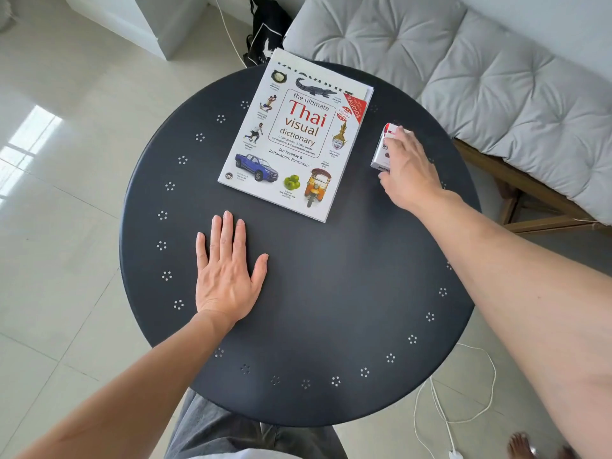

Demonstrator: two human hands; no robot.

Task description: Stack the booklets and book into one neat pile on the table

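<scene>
Table: a round, dark grey metal table (331, 293) with small clusters of punched holes ringing its edge.
Book: a white paperback "the ultimate Thai visual dictionary" (298, 140) lies face up on the far half of the table, turned at a slant.
Booklets: white printed booklets (284, 59) lie under the book; only their far edges and a corner near the red audio banner show, so their number cannot be told.
Left hand: the left hand (228, 273) lies flat, palm down on the bare table, fingers straight and close together, gripping nothing, near the book's close edge but apart from it.
Right hand: the right hand (409, 170) reaches to the table's right side, fingers curled around a small white and red box.
Box: the small white and red box (384, 144) stands just right of the book, partly hidden by the fingers.
Surroundings: a grey tufted cushion (463, 61) on a wooden frame beyond the table; a white cable (440, 409) on the pale tiled floor.
</scene>
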